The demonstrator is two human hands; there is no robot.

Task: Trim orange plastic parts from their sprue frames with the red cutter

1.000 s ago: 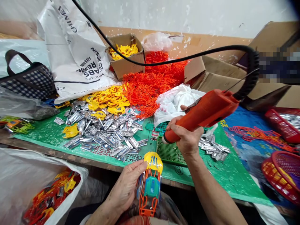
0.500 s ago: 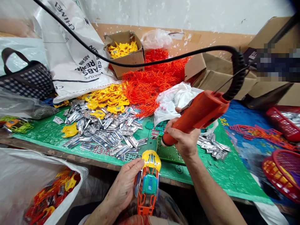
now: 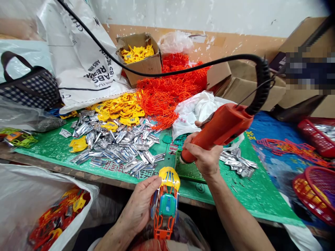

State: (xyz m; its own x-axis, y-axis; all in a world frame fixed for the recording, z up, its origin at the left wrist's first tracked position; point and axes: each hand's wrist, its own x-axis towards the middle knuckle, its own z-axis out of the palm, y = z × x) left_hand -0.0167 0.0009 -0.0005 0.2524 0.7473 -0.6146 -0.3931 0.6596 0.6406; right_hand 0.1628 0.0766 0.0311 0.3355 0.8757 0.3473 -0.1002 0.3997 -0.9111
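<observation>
My left hand [image 3: 142,198] grips a toy car body [image 3: 167,204] by its side, with the thumb at the yellow front piece. The car body has an orange frame, a teal middle piece and silvery sides, and it lies above my lap at the table edge. Wrapped in my right hand [image 3: 208,158] is a red electric screwdriver [image 3: 218,132], tilted with its tip down to the left. That tip is above a green perforated tray [image 3: 192,170], apart from the car body. A black cable [image 3: 167,73] runs from the tool's back end.
Silvery plates [image 3: 120,146], yellow parts [image 3: 123,108] and orange frames [image 3: 159,97] are heaped on the green table cover [image 3: 52,143]. An open white sack [image 3: 15,209] holds assembled pieces at lower left. Red baskets [image 3: 314,195] stand right, cardboard boxes [image 3: 255,89] behind.
The screwdriver in my right hand has shifted slightly left and down, and its cable moved with it. The car body in my left hand has barely moved.
</observation>
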